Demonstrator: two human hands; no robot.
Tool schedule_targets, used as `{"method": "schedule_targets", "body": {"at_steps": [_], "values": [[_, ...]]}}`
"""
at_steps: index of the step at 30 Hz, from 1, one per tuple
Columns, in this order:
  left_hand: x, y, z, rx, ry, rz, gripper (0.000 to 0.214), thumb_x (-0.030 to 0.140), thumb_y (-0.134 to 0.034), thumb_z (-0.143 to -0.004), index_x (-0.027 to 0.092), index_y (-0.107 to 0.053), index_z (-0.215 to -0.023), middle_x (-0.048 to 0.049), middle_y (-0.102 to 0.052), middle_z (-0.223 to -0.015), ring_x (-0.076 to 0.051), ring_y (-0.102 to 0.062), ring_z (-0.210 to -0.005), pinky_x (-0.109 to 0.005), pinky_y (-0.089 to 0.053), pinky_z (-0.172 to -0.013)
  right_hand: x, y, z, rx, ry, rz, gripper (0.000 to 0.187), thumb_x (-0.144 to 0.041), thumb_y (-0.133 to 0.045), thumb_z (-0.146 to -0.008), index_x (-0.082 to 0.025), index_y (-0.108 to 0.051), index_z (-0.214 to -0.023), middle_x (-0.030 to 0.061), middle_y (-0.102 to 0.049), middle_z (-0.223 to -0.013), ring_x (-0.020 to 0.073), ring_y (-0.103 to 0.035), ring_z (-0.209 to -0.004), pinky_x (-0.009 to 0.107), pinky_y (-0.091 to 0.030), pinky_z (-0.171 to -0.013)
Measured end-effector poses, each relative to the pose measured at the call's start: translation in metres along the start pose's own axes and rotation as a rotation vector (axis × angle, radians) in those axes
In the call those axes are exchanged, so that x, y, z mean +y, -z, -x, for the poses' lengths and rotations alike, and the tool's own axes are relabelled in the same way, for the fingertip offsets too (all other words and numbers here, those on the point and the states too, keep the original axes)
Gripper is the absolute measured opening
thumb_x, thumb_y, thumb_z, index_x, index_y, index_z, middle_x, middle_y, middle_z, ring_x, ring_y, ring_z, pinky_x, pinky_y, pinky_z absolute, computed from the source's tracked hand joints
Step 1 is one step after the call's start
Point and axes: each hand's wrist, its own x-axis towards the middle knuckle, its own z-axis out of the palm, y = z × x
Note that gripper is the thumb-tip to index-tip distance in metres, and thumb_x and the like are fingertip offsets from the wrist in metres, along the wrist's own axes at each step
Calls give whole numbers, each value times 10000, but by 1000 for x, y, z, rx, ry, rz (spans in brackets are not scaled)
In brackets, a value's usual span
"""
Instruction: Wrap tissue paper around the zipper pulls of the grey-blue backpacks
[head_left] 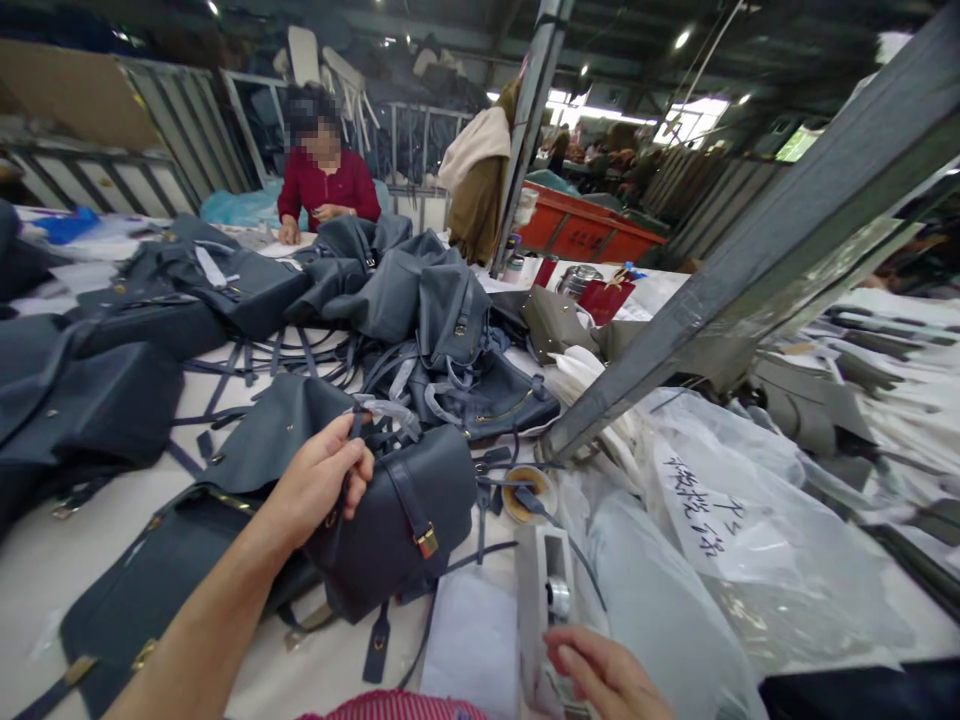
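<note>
The bare left forearm [202, 630] angles up from the lower left of the view, wrist nearly straight, and the left hand [319, 482] curls closed, fingers bent tightly inward; the right hand [604, 675] lies low at the bottom edge, partly cut off, fingers loosely bent

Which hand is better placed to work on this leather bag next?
Left, probably: the left hand grips the dark grey leather bag, while the right hand sits apart, beside a white boxy device.
</note>
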Motion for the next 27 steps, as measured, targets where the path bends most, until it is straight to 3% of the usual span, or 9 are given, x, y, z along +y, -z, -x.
{"method": "schedule_targets", "body": {"at_steps": [3, 6, 8, 10, 12, 15, 18, 23, 27], "values": [[3, -1, 6, 16, 25, 92, 312, 363, -567, -748, 207, -452, -993, 67, -565, -610, -105, -518, -414, -222, -464, -409, 3, -19, -17, 26, 134, 129, 360, -451, -491, -886, -270, -698, -1119, 58, -714, -1155, 242, -636, -1095, 328, -475, -985], [4, 0, 15, 9, 99, 196, 558, 369, -616, -731, 201, -404, -1219, 55, -596, -627, -137, -570, -440, -268, -502, -462, -2, -22, -42, 125, 352, 247, 329, -380, -467, -918, -267, -669, -1152, 71, -718, -1138, 218, -661, -1054, 293, -508, -939], [4, 0, 22, 8, 135, 265, 766, 364, -646, -720, 207, -284, -1377, 42, -631, -652, -162, -618, -493, -295, -520, -530, -10, -5, -63, 247, 410, 382, 336, -332, -402, -949, -248, -637, -1173, 82, -707, -1122, 207, -661, -1038, 295, -517, -911], [3, -3, 27, 44, 137, 311, 897, 355, -672, -705, 189, -199, -1449, 18, -672, -694, -187, -670, -611, -317, -532, -651, -19, 21, -87, 325, 363, 583, 355, -269, -336, -966, -225, -624, -1169, 92, -688, -1113, 203, -646, -1046, 306, -502, -914], [0, -9, 29, 71, 117, 316, 880, 362, -683, -696, 152, -267, -1442, -7, -694, -713, -224, -696, -790, -322, -515, -756, -24, 47, -113, 325, 277, 743, 369, -191, -321, -957, -216, -643, -1135, 91, -691, -1078, 200, -647, -1031, 298, -489, -906], [-7, -16, 27, 72, 70, 251, 619, 382, -665, -702, 154, -533, -1263, -18, -691, -687, -275, -668, -989, -325, -479, -816, -24, 71, -149, 285, 216, 842, 432, -47, -352, -887, -244, -679, -1089, 81, -710, -978, 211, -680, -930, 285, -505, -785], [-15, -18, 25, 95, 28, 168, 327, 374, -625, -719, 192, -664, -988, 3, -666, -638, -274, -676, -968, -333, -447, -872, -21, 75, -174, 247, 189, 947, 488, -7, -398, -847, -295, -664, -1137, 79, -705, -953, 223, -690, -849, 272, -488, -684], [-20, -16, 23, 137, 41, 117, 184, 377, -592, -709, 215, -626, -630, 0, -658, -623, -268, -676, -952, -321, -447, -874, -24, 72, -190, 175, 184, 1056, 425, -56, -417, -865, -263, -672, -1135, 120, -695, -1050, 262, -669, -925, 299, -467, -723], [-23, -13, 20, 185, 55, 111, 232, 392, -589, -692, 207, -609, -553, -22, -690, -714, -274, -669, -965, -305, -455, -832, -32, 79, -190, 100, 178, 1067, 367, -102, -394, -885, -258, -711, -988, 82, -716, -998, 231, -681, -906, 278, -456, -722]]}}
